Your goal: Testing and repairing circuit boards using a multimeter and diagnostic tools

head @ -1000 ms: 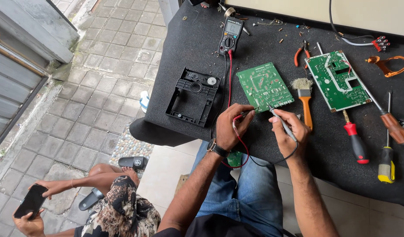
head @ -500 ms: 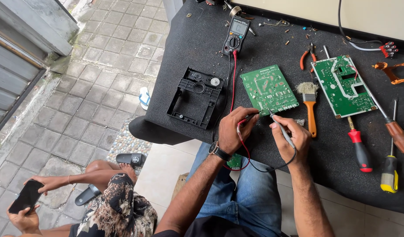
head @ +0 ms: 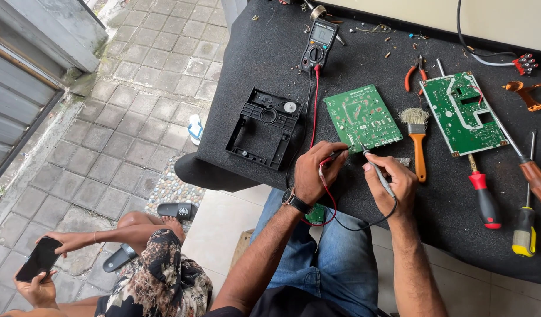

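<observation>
Left hand [head: 314, 170] pinches red probe [head: 335, 156], right hand [head: 393, 179] black probe [head: 379, 176], on near board [head: 361, 117] edge; a slip could bridge contacts.

Soft, even daylight fills the scene, bright but without hard sun. Shadows are faint: only a thin dark edge shows under the hands [head: 317, 176] and along the tools on the black table [head: 264, 53]. The matte cloth gives no glare, while the pale wall strip at the top right is nearly washed out. Focus is sharp throughout, with slight wide-angle stretching toward the corners.
</observation>
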